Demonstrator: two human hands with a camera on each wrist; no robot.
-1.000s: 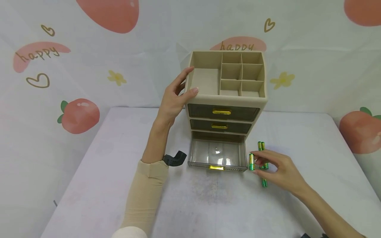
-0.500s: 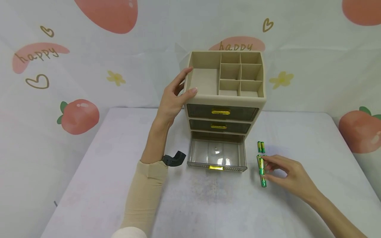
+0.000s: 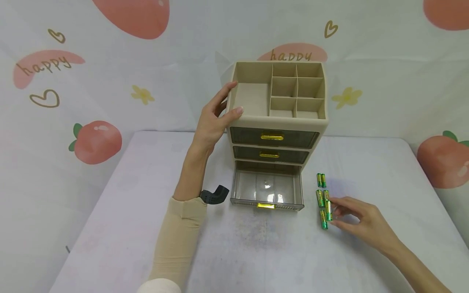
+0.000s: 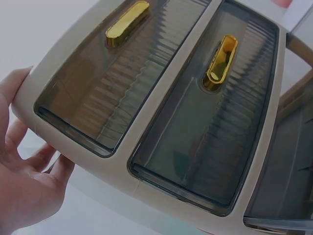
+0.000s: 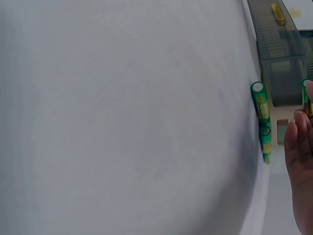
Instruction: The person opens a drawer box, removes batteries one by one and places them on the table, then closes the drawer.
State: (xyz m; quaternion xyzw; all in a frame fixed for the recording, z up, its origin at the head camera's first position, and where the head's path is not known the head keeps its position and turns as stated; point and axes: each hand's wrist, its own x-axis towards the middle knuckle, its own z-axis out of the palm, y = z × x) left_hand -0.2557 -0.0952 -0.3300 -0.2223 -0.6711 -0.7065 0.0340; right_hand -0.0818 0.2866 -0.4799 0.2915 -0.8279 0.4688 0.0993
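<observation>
A beige drawer organizer (image 3: 280, 121) stands at the back of the table, its bottom drawer (image 3: 253, 187) pulled out with nothing visible inside. My left hand (image 3: 212, 122) holds the organizer's upper left side, thumb over the front rim; in the left wrist view its fingers (image 4: 61, 169) lie against the edge. To the right of the drawer, my right hand (image 3: 362, 221) pinches a green battery (image 3: 329, 211) between thumb and fingers. That battery stands beside another green battery (image 3: 324, 219). Two pairs of similar batteries lie behind, the nearer pair partly covered by the held battery.
The organizer's top has one large and several small compartments (image 3: 283, 87). Two dark upper drawers (image 3: 271, 138) with gold handles are closed. A patterned cloth backdrop (image 3: 183, 61) rises behind the white table (image 3: 146, 228). A black wrist mount (image 3: 215, 195) sits on my left wrist.
My right hand has carried the battery from beside the drawer's right edge rightward, to the right side of the front battery. The left hand stays on the organizer.
</observation>
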